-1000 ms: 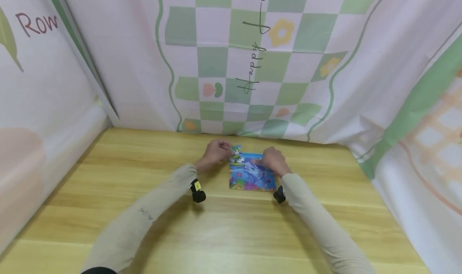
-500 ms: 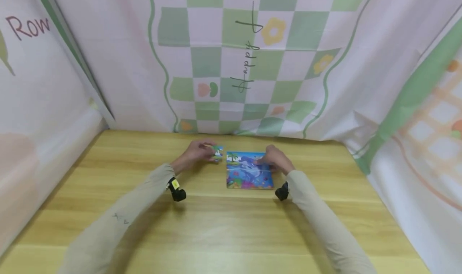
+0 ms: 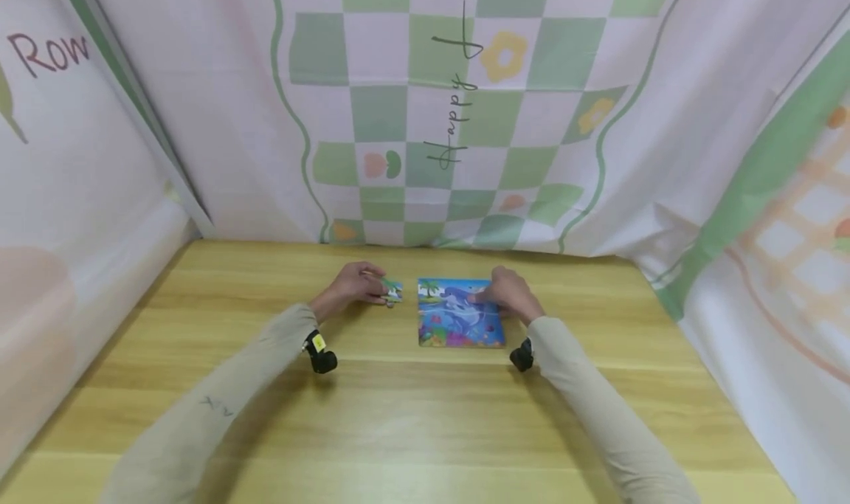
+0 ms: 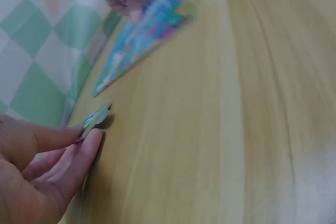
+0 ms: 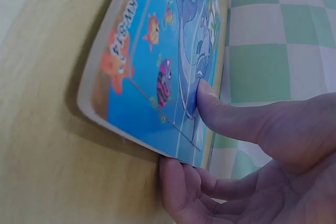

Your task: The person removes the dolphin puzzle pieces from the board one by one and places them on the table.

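A puzzle board (image 3: 454, 327) printed with dolphins under the sea lies near the back of the table. My right hand (image 3: 511, 294) grips its right edge. In the right wrist view the thumb presses on the picture while the curled fingers (image 5: 181, 182) are against the edge and partly beneath it. Left of the board, my left hand (image 3: 350, 284) pinches a small jigsaw piece (image 4: 96, 119) with green and blue print between thumb and fingers. A gap of bare table separates that piece from the board, and part of it is hidden by the hand.
Pale wood-grain table (image 3: 412, 423) runs under both arms. Behind it hangs a green and white checked curtain (image 3: 438, 120), close to the hands. White printed cloth walls (image 3: 133, 150) enclose the left and right sides.
My left hand has drawn the piece away from the board's upper left corner, moving left and then slightly lower. My right hand has kept its grip on the board.
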A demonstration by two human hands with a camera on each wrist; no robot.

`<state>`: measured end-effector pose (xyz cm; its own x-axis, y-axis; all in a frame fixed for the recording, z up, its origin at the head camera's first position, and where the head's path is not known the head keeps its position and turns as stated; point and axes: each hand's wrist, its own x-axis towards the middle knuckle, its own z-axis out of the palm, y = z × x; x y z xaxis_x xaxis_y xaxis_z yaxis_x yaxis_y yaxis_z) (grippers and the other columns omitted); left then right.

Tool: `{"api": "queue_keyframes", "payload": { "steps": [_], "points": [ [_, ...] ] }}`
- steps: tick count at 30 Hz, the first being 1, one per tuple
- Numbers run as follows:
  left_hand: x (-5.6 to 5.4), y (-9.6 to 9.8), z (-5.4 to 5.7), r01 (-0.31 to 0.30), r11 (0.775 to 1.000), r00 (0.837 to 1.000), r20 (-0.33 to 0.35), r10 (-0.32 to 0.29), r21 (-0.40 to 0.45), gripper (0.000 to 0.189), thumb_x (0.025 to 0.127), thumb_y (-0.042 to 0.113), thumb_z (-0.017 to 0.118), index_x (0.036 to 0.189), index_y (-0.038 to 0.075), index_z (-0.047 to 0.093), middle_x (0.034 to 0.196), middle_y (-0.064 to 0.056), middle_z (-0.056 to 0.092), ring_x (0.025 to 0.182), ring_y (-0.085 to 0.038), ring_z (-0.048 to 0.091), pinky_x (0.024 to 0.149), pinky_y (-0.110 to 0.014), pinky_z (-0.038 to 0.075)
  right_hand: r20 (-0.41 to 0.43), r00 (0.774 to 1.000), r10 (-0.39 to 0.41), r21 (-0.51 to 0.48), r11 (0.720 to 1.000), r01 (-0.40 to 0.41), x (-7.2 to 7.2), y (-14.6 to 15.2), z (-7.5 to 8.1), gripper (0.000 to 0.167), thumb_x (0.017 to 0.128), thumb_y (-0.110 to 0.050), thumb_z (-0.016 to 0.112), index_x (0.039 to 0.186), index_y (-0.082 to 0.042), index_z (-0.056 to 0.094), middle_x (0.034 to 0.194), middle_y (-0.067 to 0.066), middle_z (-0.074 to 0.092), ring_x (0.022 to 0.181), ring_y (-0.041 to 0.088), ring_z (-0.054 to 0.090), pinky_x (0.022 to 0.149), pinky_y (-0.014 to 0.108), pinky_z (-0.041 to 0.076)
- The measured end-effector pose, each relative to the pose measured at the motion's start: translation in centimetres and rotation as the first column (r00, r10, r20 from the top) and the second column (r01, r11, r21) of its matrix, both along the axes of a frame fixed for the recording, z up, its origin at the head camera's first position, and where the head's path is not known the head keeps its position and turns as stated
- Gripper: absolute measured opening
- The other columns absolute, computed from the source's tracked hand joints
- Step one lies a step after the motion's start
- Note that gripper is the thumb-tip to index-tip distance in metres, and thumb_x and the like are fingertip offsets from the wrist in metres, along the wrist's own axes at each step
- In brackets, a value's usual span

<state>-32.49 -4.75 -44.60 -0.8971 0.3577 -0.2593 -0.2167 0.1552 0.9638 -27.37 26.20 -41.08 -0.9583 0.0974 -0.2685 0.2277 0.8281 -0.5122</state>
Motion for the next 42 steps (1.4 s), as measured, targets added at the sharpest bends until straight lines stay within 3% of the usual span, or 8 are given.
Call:
{"api": "queue_keyframes", "payload": {
  "steps": [6, 13, 17, 26, 28, 34, 36, 42],
  "points": [
    [1.2, 0.9, 0.1, -0.060, 0.992, 0.996, -0.069, 0.052, -0.113, 0.040, 0.091, -0.013, 0.068, 0.129, -0.015, 0.056, 0.108, -0.031, 0.067, 0.059, -0.014, 0.070, 0.062, -0.025, 0.063, -0.013, 1.000, 0.024, 0.030, 0.999, -0.024, 0.3, -0.5, -0.1, 0.049, 0.088, -0.028, 0.086, 0.110, 0.007, 0.059, 0.097, 0.015, 0.059, 0.080, 0.026, 0.055, 0.069, 0.034, 0.053],
    [1.6, 1.8, 0.6, -0.034, 0.972, 0.981, -0.195, -0.013, -0.233, 0.036, 0.094, -0.008, 0.065, 0.130, -0.013, 0.060, 0.108, -0.031, 0.072, 0.057, -0.010, 0.067, 0.060, -0.023, 0.062, -0.050, 0.998, 0.032, 0.082, 0.996, -0.028, 0.2, -0.7, 0.1, 0.039, 0.089, -0.028, 0.085, 0.095, 0.002, 0.060, 0.080, 0.006, 0.047, 0.072, 0.021, 0.046, 0.063, 0.031, 0.044],
    [1.5, 1.8, 0.5, -0.029, 0.957, 0.969, -0.243, -0.044, -0.289, 0.033, 0.094, -0.005, 0.064, 0.127, -0.012, 0.063, 0.102, -0.027, 0.073, 0.056, -0.010, 0.066, 0.058, -0.023, 0.061, -0.052, 0.998, 0.027, 0.103, 0.994, -0.021, 0.3, -0.8, 0.2, 0.041, 0.088, -0.031, 0.086, 0.091, -0.001, 0.059, 0.078, 0.004, 0.044, 0.071, 0.020, 0.044, 0.062, 0.031, 0.041],
    [1.2, 1.9, 0.3, -0.034, 0.934, 0.950, -0.302, -0.080, -0.355, 0.031, 0.096, -0.001, 0.064, 0.126, -0.008, 0.065, 0.100, -0.020, 0.072, 0.061, -0.013, 0.066, 0.059, -0.023, 0.061, -0.050, 0.999, 0.014, 0.104, 0.995, -0.009, 0.0, -0.8, 0.0, 0.041, 0.086, -0.031, 0.087, 0.081, -0.006, 0.055, 0.074, 0.002, 0.041, 0.067, 0.019, 0.042, 0.060, 0.030, 0.040],
    [1.2, 1.9, 0.3, -0.048, 0.913, 0.945, -0.314, -0.090, -0.406, 0.029, 0.096, 0.003, 0.068, 0.124, -0.005, 0.067, 0.099, -0.017, 0.072, 0.063, -0.012, 0.065, 0.058, -0.023, 0.059, -0.054, 0.998, 0.021, 0.105, 0.994, -0.015, 0.0, -0.8, 0.0, 0.041, 0.086, -0.030, 0.087, 0.080, -0.007, 0.055, 0.074, 0.002, 0.041, 0.067, 0.019, 0.041, 0.060, 0.030, 0.039],
    [1.5, 2.1, 0.2, -0.117, 0.830, 0.911, -0.393, -0.129, -0.546, 0.024, 0.095, 0.018, 0.074, 0.116, 0.006, 0.071, 0.103, -0.011, 0.073, 0.079, -0.020, 0.064, 0.076, -0.037, 0.052, -0.051, 0.999, 0.020, 0.101, 0.995, -0.014, 0.0, -0.8, 0.1, 0.039, 0.087, -0.031, 0.087, 0.087, -0.003, 0.059, 0.078, 0.004, 0.045, 0.070, 0.020, 0.044, 0.061, 0.030, 0.042],
    [1.6, 2.0, 0.1, -0.125, 0.828, 0.905, -0.405, -0.131, -0.547, 0.024, 0.095, 0.018, 0.074, 0.116, 0.006, 0.072, 0.104, -0.011, 0.074, 0.080, -0.020, 0.065, 0.079, -0.040, 0.052, -0.046, 0.999, 0.019, 0.097, 0.995, -0.014, 0.0, -0.8, 0.2, 0.039, 0.088, -0.030, 0.086, 0.090, -0.002, 0.060, 0.079, 0.005, 0.047, 0.070, 0.020, 0.046, 0.062, 0.030, 0.043],
    [1.5, 2.0, 0.1, -0.116, 0.839, 0.908, -0.399, -0.127, -0.531, 0.024, 0.095, 0.018, 0.074, 0.115, 0.006, 0.071, 0.100, -0.010, 0.074, 0.078, -0.019, 0.064, 0.079, -0.040, 0.051, -0.025, 0.999, 0.037, 0.115, 0.993, -0.034, 0.4, -1.0, 0.8, 0.036, 0.090, -0.028, 0.084, 0.092, 0.000, 0.061, 0.081, 0.006, 0.050, 0.072, 0.021, 0.048, 0.063, 0.030, 0.044]
  ]
}}
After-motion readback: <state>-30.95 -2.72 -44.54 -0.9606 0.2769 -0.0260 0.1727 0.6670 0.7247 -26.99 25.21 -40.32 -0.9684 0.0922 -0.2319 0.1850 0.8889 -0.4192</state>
